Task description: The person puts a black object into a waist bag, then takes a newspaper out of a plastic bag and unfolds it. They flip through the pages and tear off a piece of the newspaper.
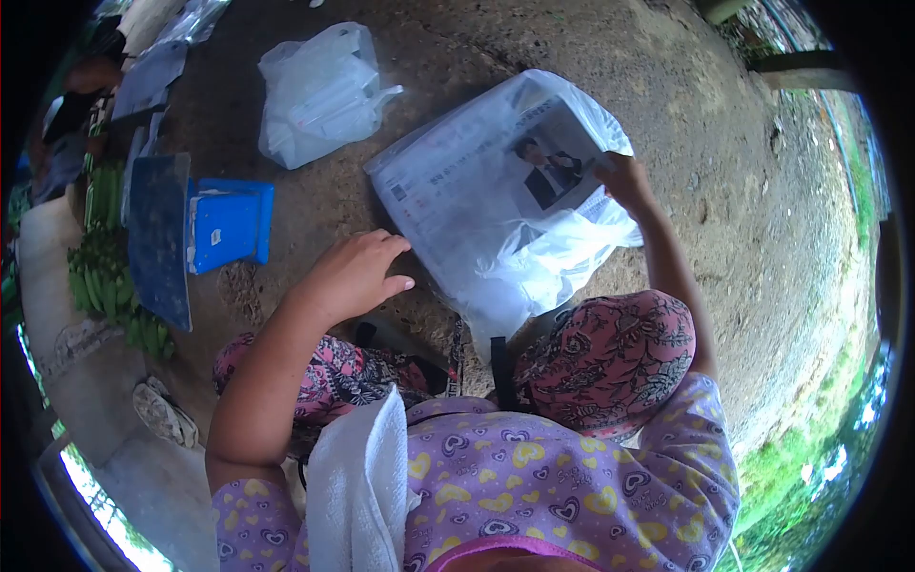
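Observation:
A stack of newspapers (462, 167) lies on the ground inside a clear plastic bag (548, 262), a photo of a person in a suit showing on top. The bag's loose end is bunched toward my knees. At the far right edge of the bag is my right hand (624, 181), its fingers closed on the plastic. My left hand (360, 272) is beside the near left edge of the stack, fingers apart and holding nothing.
Another plastic bag (329, 100) with white contents lies beyond my left hand. A blue plastic stool (229, 224) and a dark board (160, 238) stand at the left, near green bananas (105, 286). A crumpled cloth (164, 412) lies at lower left.

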Action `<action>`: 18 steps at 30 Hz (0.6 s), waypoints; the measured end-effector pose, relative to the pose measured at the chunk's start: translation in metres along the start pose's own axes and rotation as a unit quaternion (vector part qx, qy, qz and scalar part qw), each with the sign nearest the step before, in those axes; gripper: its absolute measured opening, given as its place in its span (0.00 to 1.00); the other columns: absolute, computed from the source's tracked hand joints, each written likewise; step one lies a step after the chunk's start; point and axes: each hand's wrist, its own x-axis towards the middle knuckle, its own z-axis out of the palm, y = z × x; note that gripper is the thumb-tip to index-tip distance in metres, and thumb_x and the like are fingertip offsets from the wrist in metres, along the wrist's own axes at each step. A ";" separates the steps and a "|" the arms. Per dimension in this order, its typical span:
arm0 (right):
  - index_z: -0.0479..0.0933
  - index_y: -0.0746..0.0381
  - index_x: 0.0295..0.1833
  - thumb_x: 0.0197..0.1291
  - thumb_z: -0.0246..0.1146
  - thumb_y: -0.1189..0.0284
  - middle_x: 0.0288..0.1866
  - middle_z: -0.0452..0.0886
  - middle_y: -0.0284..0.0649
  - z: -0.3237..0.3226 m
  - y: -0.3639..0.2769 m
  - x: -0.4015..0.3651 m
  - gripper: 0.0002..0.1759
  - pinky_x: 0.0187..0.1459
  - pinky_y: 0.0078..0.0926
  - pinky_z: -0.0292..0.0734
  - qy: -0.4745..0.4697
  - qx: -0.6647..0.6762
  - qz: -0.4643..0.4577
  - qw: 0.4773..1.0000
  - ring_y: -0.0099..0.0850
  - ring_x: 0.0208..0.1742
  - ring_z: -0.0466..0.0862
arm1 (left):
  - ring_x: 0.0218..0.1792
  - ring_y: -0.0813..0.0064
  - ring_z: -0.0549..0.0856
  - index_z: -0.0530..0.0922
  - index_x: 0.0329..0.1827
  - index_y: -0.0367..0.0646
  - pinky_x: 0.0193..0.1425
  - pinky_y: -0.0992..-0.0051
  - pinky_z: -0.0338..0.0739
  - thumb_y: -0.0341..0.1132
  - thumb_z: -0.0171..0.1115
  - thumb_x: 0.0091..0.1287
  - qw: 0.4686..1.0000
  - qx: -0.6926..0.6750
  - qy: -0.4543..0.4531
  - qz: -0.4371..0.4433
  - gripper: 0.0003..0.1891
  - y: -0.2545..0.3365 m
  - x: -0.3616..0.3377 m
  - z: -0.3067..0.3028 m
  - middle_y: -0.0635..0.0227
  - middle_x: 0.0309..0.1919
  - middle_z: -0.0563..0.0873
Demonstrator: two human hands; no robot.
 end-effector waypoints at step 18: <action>0.74 0.75 0.54 0.67 0.54 0.74 0.41 0.82 0.44 -0.171 -0.278 -0.080 0.16 0.46 0.28 0.79 -0.105 0.520 -0.410 0.742 0.28 0.34 0.81 | 0.65 0.55 0.72 0.61 0.70 0.47 0.67 0.62 0.68 0.37 0.70 0.55 0.969 0.012 0.220 0.114 0.39 -0.005 0.005 -0.047 0.58 0.68 0.68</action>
